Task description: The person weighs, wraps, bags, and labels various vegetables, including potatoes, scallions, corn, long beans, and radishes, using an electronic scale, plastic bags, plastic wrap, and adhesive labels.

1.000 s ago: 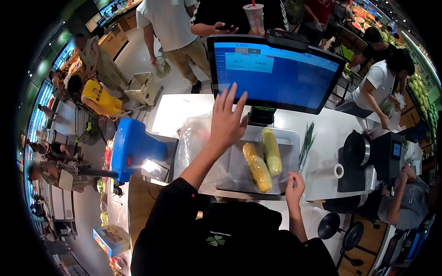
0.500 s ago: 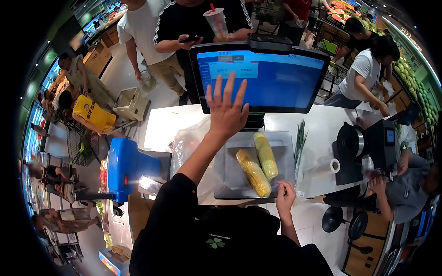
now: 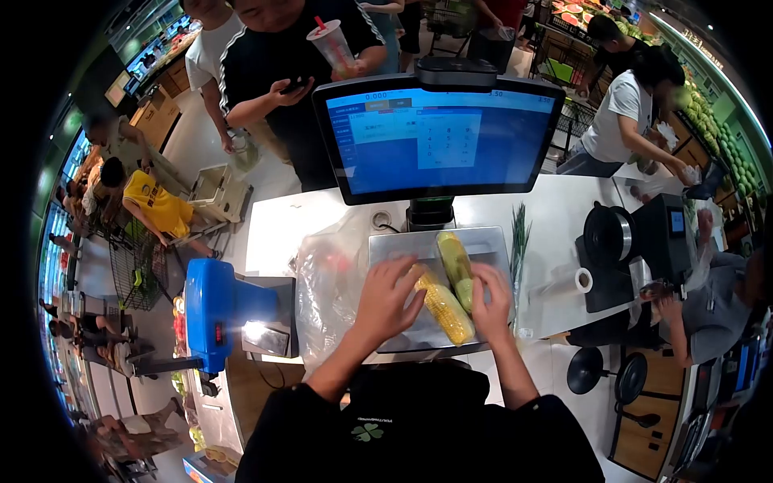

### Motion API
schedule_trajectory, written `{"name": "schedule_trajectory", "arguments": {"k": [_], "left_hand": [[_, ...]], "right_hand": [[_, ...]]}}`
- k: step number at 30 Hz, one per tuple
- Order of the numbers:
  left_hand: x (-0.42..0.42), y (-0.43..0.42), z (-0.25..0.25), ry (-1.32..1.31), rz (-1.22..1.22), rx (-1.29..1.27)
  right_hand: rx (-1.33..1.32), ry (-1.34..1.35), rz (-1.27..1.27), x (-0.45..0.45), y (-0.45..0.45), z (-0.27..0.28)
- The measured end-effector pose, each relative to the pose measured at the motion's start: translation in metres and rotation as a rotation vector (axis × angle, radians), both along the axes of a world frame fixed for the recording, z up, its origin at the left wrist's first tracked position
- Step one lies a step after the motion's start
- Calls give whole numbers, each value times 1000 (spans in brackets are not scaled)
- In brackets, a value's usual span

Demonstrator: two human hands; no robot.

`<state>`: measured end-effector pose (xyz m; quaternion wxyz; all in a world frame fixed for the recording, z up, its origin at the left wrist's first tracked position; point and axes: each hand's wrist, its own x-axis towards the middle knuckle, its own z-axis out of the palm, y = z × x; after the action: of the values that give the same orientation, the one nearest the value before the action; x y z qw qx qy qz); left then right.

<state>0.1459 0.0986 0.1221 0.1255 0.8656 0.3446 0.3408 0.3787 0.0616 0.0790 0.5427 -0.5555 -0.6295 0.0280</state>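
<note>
From my remote seat I watch both hands over the grey tray (image 3: 479,241) on the white desk (image 3: 555,233). The left hand (image 3: 386,302) comes in at the tray's left side, fingers loosely spread and curved, the thumb well apart from the index. Its fingertips reach the upper left side of the yellow corn cob (image 3: 448,310); I can't tell whether they touch it, and I see no closed grip.

The right hand (image 3: 493,302) is at the tray's right side, palm inward, fingers partly bent and half open. They are right beside the lower end of the green-husked cob (image 3: 456,262); contact is hidden from me.

Both cobs lie slantwise in the tray, close together: the yellow one toward its near edge, the green one farther back and to the right. Left of the tray is a crumpled clear plastic bag (image 3: 326,282); right of it, a bunch of thin green stalks (image 3: 519,241) and, farther out, a roll of film (image 3: 583,280). A monitor (image 3: 439,153) stands behind the tray, a keypad panel showing.
</note>
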Motion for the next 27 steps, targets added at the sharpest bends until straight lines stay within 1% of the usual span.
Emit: {"name": "schedule_trajectory", "arguments": {"k": [1, 3, 4, 6, 8, 9, 12, 14, 18, 21, 24, 27], "left_hand": [[-7, -12, -11, -21, 34, -22], [-18, -28, -27, -46, 60, -44], [-24, -36, -34, -52, 95, -82], [-33, -48, -41, -64, 129, -125], [-42, -54, -44, -59, 164, -135], [-47, -54, -44, -64, 168, -134], [-59, -52, -41, -81, 230, -124], [-64, -49, -38, -77, 267, -139], [-68, -47, -36, -92, 296, -116], [-66, -51, -38, -102, 290, -163], [-64, -53, -39, -107, 263, -185], [-76, -61, -51, -35, 254, -294]], "right_hand": [[41, -63, 11, 0, 12, 6], [1, -112, 76, -9, 57, 49], [-19, -105, 95, -13, 74, 58], [-44, -106, 112, -19, 99, 67], [76, -265, 56, -24, 117, 71], [77, -269, 59, -26, 122, 74], [78, -312, 28, -29, 131, 77], [28, -343, -16, -29, 136, 73], [-7, -318, 30, -28, 129, 59], [58, -350, 54, -32, 128, 53], [71, -300, 57, -33, 123, 50], [83, -151, 185, -39, 90, 47]]}}
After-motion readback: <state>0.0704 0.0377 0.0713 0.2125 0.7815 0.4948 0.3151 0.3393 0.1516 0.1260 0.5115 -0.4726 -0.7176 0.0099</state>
